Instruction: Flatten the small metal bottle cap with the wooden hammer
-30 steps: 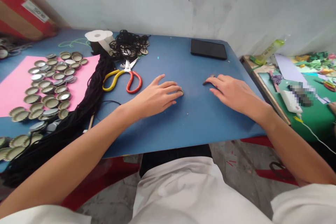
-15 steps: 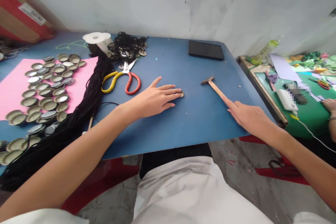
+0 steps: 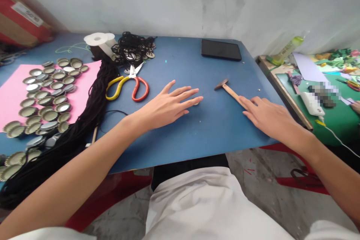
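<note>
Right hand (image 3: 266, 116) now at the handle, not the head, of the hammer (image 3: 231, 92); left hand (image 3: 165, 108) further over the bottle cap (image 3: 196, 104)

A second ago the right hand covered the hammer's head; now it lies at the lower end of the wooden handle, right of centre in the frame, thumb and forefinger on either side of the wood. How tightly they hold cannot be told. The head lies bare above centre right, seemingly resting on the blue table (image 3: 174, 146). At mid-frame the left hand is open, palm down, fingers spread; its fingertips have slid across the cap, which peeks out just below them.

Judging by the pose, the step in hand is readying hammer and cap. The next move would call for a firmer hold on the handle and for the left fingertips to clear the cap or steady only its rim.

More caps (image 3: 45, 100) sit in loose rows on a pink sheet (image 3: 12, 90) at frame left, beside black cord (image 3: 95, 97); scissors (image 3: 132, 72) lie open above the left wrist
</note>
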Motion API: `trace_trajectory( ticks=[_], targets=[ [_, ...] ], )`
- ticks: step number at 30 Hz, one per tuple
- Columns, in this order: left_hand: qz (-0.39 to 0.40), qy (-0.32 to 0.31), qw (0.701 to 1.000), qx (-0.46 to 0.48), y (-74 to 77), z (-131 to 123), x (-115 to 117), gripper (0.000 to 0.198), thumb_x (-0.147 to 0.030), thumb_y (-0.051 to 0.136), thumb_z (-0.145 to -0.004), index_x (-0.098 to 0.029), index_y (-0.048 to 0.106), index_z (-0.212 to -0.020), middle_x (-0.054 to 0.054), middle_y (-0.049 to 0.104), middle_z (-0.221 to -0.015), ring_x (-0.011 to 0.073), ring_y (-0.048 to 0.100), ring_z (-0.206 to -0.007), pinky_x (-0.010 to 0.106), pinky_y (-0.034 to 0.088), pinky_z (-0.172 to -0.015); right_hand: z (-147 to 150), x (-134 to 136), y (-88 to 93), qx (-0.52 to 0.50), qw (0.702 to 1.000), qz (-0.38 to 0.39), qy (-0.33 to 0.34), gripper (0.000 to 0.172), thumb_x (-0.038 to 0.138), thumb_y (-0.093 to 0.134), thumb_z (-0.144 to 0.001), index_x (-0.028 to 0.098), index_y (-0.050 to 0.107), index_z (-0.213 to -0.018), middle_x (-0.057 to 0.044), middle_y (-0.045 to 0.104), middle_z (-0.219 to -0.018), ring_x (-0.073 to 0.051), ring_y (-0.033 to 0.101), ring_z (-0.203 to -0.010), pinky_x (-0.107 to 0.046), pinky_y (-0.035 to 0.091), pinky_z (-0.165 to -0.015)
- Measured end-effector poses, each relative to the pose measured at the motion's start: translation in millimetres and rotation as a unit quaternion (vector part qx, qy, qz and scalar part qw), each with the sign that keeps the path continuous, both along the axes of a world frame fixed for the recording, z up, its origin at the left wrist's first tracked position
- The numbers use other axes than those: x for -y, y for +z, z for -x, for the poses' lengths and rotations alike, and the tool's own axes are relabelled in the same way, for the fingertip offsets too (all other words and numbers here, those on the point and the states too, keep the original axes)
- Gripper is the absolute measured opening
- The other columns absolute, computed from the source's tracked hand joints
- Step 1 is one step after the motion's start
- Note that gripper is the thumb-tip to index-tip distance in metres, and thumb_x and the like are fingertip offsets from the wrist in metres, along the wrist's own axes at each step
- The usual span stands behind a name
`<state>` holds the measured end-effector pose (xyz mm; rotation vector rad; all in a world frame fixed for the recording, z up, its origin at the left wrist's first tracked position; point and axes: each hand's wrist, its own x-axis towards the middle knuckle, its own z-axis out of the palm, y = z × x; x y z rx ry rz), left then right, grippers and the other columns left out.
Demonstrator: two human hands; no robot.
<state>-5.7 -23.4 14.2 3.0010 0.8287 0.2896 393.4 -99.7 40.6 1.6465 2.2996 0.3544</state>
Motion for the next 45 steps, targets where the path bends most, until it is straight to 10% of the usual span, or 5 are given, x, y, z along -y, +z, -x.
trace_trajectory(
  ticks=[19,32,45],
  targets=[
    [-0.032,-0.050,0.996,0.062,2.2,2.9,-1.2,0.075,-0.014,0.055,-0.119,-0.035,0.033,-0.188,0.012,0.043,-0.190,0.0332,0.050,-0.173,0.074,0.018,-0.149,12.5,-7.1,-21.8,0.002,0.998,-0.030,-0.047,0.062,0.033,0.032,-0.124,0.017,0.041,-0.184,-0.019,0.077,-0.125,-0.034,0.076,-0.102,-0.038,0.045,-0.063],
    [-0.007,-0.023,0.999,0.030,-9.2,8.9,-12.6,0.051,-0.014,0.050,-0.119,-0.030,0.069,-0.165,0.009,0.063,-0.177,0.0325,0.056,-0.169,0.076,0.015,-0.148,-2.7,7.9,-23.0,0.001,0.999,-0.025,-0.034,0.061,0.030,0.034,-0.123,0.011,0.044,-0.180,-0.016,0.076,-0.115,-0.028,0.074,-0.078,-0.037,0.042,-0.060],
    [0.051,-0.009,0.998,0.035,-9.9,7.1,-11.1,0.056,-0.022,0.039,-0.123,-0.032,0.065,-0.171,0.008,0.069,-0.171,0.0324,0.061,-0.165,0.075,0.014,-0.148,5.2,42.0,-3.4,-0.370,0.921,0.105,0.054,0.074,0.020,0.033,-0.117,0.029,0.027,-0.191,-0.013,0.080,-0.151,-0.026,0.084,-0.110,-0.044,0.070,-0.100]
  ],
)
